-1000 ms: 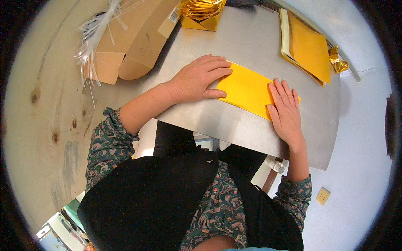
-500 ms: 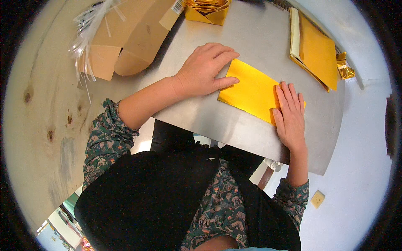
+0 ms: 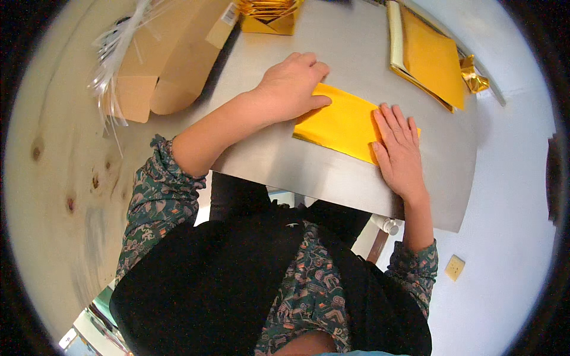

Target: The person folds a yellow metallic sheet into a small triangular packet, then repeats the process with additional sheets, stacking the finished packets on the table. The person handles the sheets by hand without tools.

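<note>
A folded-looking rectangle of gold paper [image 3: 344,121] lies on the metal tabletop [image 3: 338,172]. My left hand [image 3: 291,86] is at its left end, with the thumb on the paper and the fingers bent at the far left corner; the fingertips are partly hidden. Flat across the right end of the paper rests my right hand [image 3: 399,145], its fingers stretched out and the thumb a little apart. The paper's near edge shows a thin darker strip.
At the far right lies a stack of gold sheets [image 3: 427,56], with a shiny folded gold piece [image 3: 473,74] beside it. More folded gold pieces [image 3: 268,21] stand at the far edge. To the left are a brown cardboard box [image 3: 184,65] and clear plastic strips [image 3: 113,59].
The view has shifted, so the table's contents sit slightly left and higher. My left fingers are more bent now. My right hand remains flat on the paper.
</note>
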The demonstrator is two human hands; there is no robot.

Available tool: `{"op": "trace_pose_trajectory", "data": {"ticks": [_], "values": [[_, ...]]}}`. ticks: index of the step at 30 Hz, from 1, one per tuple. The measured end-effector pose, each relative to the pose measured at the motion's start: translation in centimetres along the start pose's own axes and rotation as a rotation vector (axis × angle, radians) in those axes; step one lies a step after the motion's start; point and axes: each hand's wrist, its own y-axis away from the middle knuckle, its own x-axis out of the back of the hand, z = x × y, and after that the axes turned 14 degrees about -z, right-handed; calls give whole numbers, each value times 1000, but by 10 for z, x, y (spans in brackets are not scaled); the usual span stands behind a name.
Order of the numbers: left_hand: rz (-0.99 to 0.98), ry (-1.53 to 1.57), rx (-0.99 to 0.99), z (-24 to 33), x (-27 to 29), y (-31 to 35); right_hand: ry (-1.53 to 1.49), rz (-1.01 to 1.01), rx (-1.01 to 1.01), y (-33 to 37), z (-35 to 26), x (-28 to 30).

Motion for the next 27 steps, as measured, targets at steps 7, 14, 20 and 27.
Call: {"op": "trace_pose_trajectory", "data": {"ticks": [7,14,20,27], "values": [[-97,224,36,1,7,-8,-55,44,2,2,2,-2],[-65,229,-22,-7,0,-12,-60,89,18,3,1,-3],[-65,236,-125,-9,1,-13,-132,157,11,4,1,-2],[-78,367,-68,-5,5,-7,-153,227,-13,5,-1,-3]]}}
